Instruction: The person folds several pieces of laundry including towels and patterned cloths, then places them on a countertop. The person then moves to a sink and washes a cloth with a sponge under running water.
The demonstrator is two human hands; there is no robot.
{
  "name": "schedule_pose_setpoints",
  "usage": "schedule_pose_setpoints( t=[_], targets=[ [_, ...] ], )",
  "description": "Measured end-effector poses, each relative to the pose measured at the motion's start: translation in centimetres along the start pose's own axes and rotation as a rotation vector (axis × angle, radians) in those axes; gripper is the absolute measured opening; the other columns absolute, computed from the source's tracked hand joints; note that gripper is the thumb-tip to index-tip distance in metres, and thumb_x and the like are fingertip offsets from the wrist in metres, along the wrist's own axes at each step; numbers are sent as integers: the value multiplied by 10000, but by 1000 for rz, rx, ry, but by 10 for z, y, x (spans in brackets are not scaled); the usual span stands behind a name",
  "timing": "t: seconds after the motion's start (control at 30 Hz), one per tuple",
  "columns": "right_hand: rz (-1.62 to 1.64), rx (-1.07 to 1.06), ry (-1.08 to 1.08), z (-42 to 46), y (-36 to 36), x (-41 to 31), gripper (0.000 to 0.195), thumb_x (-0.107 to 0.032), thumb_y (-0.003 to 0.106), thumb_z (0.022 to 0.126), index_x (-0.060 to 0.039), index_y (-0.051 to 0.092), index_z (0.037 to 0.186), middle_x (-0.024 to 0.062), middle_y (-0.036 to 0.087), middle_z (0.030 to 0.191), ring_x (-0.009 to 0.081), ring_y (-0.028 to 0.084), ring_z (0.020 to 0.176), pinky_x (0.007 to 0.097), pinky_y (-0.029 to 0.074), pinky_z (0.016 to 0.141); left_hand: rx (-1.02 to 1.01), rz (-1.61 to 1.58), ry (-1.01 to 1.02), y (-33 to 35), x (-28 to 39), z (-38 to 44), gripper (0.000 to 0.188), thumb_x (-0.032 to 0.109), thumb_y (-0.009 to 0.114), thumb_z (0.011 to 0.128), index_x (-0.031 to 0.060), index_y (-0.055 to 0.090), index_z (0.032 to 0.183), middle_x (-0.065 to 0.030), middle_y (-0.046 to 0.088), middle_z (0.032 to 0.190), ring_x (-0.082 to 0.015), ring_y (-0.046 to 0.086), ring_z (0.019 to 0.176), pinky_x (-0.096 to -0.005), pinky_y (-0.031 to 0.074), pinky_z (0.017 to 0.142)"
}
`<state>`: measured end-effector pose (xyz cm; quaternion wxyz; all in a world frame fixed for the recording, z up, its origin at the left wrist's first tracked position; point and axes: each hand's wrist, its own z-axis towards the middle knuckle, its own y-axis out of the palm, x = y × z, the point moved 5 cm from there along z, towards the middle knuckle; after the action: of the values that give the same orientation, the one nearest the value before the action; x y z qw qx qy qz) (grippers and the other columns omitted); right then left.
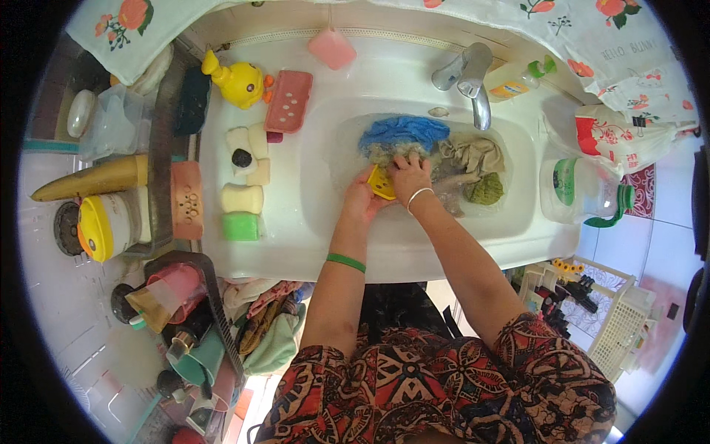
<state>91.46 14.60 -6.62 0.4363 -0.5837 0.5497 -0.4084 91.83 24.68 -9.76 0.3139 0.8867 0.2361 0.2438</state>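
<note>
Over the white sink basin [333, 216], my left hand [363, 197] grips a small yellow plastic piece [381, 182] with holes in it, perhaps a soap dish. My right hand [410, 177], a light bracelet at its wrist, reaches over the piece's right edge; its fingers are spread by the water and partly hide what they touch. A wet blue cloth [402, 133] lies just beyond both hands. To their right, in the water, are a beige cloth [477, 155] and a green cloth or scrubber [485, 190].
A chrome faucet [478, 83] stands behind the basin. Soap bars [242, 200], a pink soap dish [288, 101] and a yellow duck figure [239, 83] line the left ledge. At right are a clear plastic jug [582, 186] and a dish soap bottle [513, 80].
</note>
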Motion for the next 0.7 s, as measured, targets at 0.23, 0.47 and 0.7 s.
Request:
schedule_pose_setpoints(
  t=[0.23, 0.47, 0.7],
  targets=[
    [278, -100, -167, -46, -11, -9, 348, -180, 582, 799, -242, 609, 1140, -8, 465, 1278, 249, 374, 1190, 469, 320, 915, 33, -173, -96, -24, -5, 9, 377, -21, 283, 889, 23, 479, 1208, -171, 550, 1139, -309, 566, 1030, -540, 508, 779],
    [-41, 65, 135, -16, 19, 52, 348, -196, 529, 836, -185, 603, 1176, -7, 534, 1220, 216, 401, 1179, 387, 340, 921, 92, 175, 9, 7, -11, -18, 514, -107, 293, 812, 9, 425, 1294, -179, 514, 1245, -364, 566, 1071, -556, 504, 812],
    [652, -63, 515, -14, 41, 123, 366, -239, 633, 765, -26, 647, 1062, 151, 642, 990, 311, 611, 832, 379, 460, 709, -22, 89, 166, -1, 7, -47, 693, -155, 304, 716, 9, 325, 1389, -165, 462, 1327, -338, 523, 1152, -498, 474, 892]
  ],
)
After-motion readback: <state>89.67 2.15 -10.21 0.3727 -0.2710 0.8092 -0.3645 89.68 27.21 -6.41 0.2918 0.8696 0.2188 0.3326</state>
